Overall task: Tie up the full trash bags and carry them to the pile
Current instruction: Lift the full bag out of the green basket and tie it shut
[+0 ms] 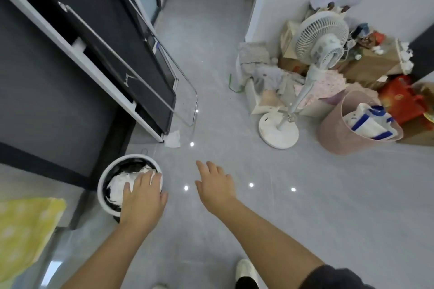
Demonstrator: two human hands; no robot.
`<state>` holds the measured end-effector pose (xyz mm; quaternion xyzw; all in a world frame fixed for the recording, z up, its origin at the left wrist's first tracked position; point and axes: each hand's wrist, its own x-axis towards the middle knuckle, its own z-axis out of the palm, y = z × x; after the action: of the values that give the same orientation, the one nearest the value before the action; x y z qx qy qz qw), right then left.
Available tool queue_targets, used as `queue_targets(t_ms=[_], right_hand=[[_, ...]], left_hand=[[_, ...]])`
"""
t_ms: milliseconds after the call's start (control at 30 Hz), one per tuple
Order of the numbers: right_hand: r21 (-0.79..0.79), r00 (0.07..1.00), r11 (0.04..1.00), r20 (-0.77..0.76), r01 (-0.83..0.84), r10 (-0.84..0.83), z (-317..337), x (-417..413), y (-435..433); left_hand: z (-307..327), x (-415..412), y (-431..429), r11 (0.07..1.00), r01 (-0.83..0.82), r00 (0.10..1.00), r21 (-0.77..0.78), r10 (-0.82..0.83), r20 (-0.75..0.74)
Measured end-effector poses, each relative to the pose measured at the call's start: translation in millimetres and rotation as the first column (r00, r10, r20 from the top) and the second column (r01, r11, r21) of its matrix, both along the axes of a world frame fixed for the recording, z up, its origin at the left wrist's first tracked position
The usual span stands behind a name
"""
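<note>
Your left hand [143, 197] is out low and forward-left, palm down, forearm bare, thumb splayed left and fingers pointing ahead with a slight bend; the tips are blurred, so I can't tell whether they're gripping. Your right hand [216, 187] is near it on the right, not touching it, palm down, fingers fairly straight and loosely spread, holding nothing. Right forearm is bare up to a dark sleeve [333, 275] near the elbow.

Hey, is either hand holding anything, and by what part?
The right hand holds nothing, fingers spread above the floor. The left hand lies on the trash bin at its near rim; a grip there cannot be told.
</note>
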<state>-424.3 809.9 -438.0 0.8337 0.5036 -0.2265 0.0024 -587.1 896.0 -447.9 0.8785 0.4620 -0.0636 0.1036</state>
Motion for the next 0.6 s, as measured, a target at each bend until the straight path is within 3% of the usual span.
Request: queue_targets(t_ms=[233, 600], right_hand=[[-0.096, 0.996, 0.994, -0.075, -0.046, 0.039, -122, -48, 86], [-0.098, 0.946, 0.995, -0.322, 0.015, -0.046, -366, -49, 191]], left_hand=[[-118, -49, 84, 0.978, -0.186, 0.978, -0.095, 0.175, -0.110], [-365, -113, 176, 0.837, -0.526, 0.837, -0.152, 0.541, 0.083]])
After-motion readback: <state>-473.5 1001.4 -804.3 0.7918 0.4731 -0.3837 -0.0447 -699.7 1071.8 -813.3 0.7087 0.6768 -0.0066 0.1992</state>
